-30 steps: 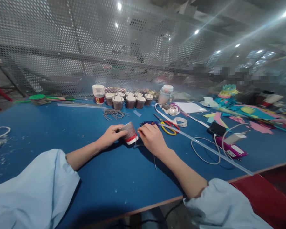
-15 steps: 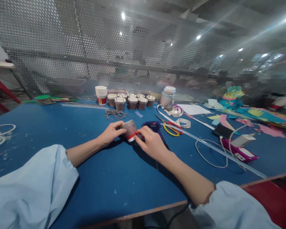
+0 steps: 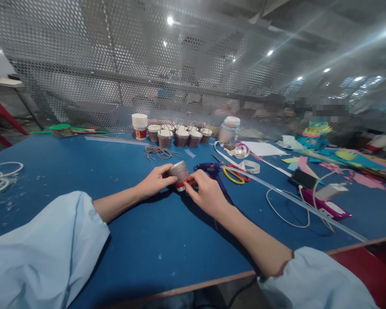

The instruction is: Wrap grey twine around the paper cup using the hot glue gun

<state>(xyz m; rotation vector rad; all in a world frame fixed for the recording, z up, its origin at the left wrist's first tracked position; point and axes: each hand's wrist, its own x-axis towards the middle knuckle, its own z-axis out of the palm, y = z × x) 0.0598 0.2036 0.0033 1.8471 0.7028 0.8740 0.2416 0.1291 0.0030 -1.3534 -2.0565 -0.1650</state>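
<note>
A small red-and-white paper cup is tilted over the table, most of its side wound with grey cord. My left hand is closed around the cup, its thumb across the wrapped side. At the red uncovered band, the fingertips of my right hand pinch together against the cup on the grey cord, mostly hidden by the fingers. A thin strand of that cord hangs below my right wrist. Just beyond my right hand lies a blue glue gun, with yellow- and red-handled scissors beside it.
Several cord-wrapped cups with handles and a stack of paper cups line the back. Cut grey cords lie before them. A jar, a measuring tape, a purple power strip and paper scraps are rightward.
The view has shifted slightly, so the scene sits a little differently. The cup stands a bit more upright in my left hand, and my right fingers remain at its red band.
</note>
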